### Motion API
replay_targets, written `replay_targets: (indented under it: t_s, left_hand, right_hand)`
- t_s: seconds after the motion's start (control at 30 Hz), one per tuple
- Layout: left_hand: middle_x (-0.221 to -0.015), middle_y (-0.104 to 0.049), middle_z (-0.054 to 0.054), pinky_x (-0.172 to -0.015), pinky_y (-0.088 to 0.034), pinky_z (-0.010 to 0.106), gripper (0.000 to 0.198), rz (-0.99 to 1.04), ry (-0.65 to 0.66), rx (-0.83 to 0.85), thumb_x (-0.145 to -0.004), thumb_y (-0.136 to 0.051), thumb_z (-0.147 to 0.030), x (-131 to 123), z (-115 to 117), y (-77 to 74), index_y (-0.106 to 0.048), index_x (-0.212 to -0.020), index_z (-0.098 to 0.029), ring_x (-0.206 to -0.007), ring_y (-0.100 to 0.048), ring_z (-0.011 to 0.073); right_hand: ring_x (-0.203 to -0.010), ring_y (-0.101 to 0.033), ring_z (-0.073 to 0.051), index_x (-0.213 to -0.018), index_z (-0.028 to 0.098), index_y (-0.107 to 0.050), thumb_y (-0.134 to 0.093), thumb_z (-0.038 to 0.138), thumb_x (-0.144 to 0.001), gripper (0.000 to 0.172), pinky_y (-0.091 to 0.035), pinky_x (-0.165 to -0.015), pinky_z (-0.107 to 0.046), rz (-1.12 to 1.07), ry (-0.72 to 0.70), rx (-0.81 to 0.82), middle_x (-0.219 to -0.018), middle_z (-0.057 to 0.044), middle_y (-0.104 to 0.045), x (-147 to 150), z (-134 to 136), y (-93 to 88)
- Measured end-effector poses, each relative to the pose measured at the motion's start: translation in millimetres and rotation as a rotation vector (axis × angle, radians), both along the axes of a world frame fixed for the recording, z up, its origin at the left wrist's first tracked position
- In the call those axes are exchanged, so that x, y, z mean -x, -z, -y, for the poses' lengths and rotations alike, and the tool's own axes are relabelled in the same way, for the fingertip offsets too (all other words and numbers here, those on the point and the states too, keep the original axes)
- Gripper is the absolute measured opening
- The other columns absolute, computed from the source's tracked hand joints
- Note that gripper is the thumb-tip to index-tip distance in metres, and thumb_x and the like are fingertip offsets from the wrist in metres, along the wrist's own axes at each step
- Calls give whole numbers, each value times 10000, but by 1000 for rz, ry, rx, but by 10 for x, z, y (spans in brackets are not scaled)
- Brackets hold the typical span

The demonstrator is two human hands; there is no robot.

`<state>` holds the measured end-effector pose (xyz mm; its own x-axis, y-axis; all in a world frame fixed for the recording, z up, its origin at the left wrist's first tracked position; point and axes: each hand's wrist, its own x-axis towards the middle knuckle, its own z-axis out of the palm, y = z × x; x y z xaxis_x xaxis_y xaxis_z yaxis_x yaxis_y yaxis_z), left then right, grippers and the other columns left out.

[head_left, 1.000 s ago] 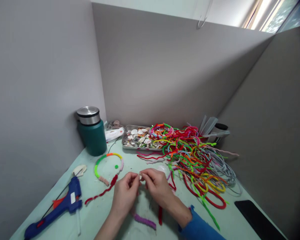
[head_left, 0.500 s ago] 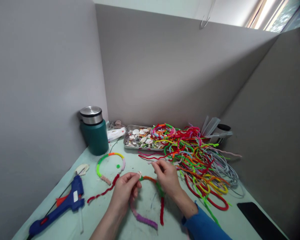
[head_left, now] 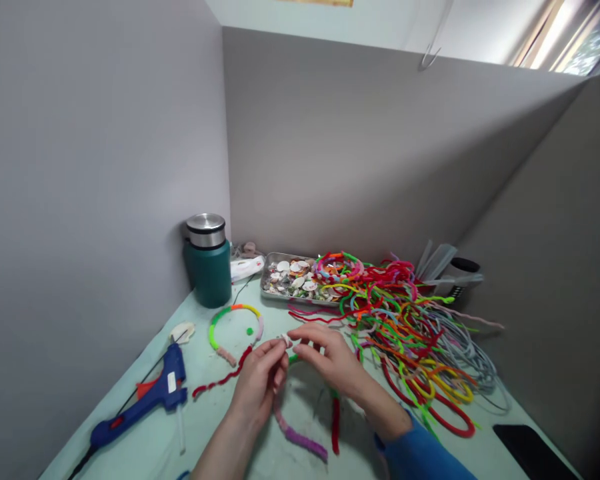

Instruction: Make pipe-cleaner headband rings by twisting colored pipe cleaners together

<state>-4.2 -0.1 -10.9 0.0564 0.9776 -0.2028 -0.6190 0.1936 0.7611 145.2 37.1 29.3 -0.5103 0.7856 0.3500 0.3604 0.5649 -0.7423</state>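
Note:
A headband wrapped in coloured pipe cleaner (head_left: pixel 305 443) is held in my left hand (head_left: pixel 261 373). Its purple end and its red end (head_left: pixel 335 427) point towards me. Between my left thumb and forefinger a pale pink-white bit of pipe cleaner (head_left: pixel 286 340) sticks up at the wrapped part. Close against it is my right hand (head_left: pixel 330 357), thumb and forefinger apart, nothing visible between them; it covers part of the band. Beyond my left hand lies another wrapped headband (head_left: pixel 215 325), green, orange, yellow and pink, with a twisted red pipe cleaner tail (head_left: pixel 217 383).
A blue glue gun (head_left: pixel 153 393) lies at left, with a teal bottle (head_left: pixel 207 273) behind it. A metal tray (head_left: pixel 300 299) of small pieces stands at the back. Tangled pipe cleaners (head_left: pixel 395 313) and grey bands (head_left: pixel 473 353) spread right, near a black phone-like slab (head_left: pixel 530 450).
My right hand has come left to my left fingertips; the pale strand pinched in it before no longer shows stretched out. The whole view has shifted slightly.

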Motion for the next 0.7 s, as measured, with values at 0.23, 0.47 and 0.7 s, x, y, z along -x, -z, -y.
replay_targets:
  t_s: [0.23,0.47,0.7]
  left_hand:
    - [-539,-499,-59,-338,-195,144,192,257,-24,-57,-697,-675,-262,39,-3,-3,-527,-683,-142,-343,-315,0]
    - [-513,-442,-83,-336,-161,155,275,345,-288,28,-627,-703,-334,59,-31,-49,-498,-681,-158,-326,-260,-2]
    - [-457,-374,-83,-367,-187,188,294,-9,-630,96,-791,-507,-427,-3,23,-34,-444,-629,-190,-370,-270,52]
  right_hand:
    - [-863,-589,-154,-936,190,-678,-561,281,-843,175,-444,-773,-256,-106,-106,108,-908,-44,-659,286,-91,-61]
    - [-855,-581,-150,-914,186,-666,-546,266,-841,162,-436,-722,-238,-57,-168,90,-915,-40,-641,581,-180,-196]
    - [-769,-587,-132,-892,183,-682,-601,250,-788,148,-425,-697,-221,173,-257,10,-886,-27,-668,1315,-583,-100]
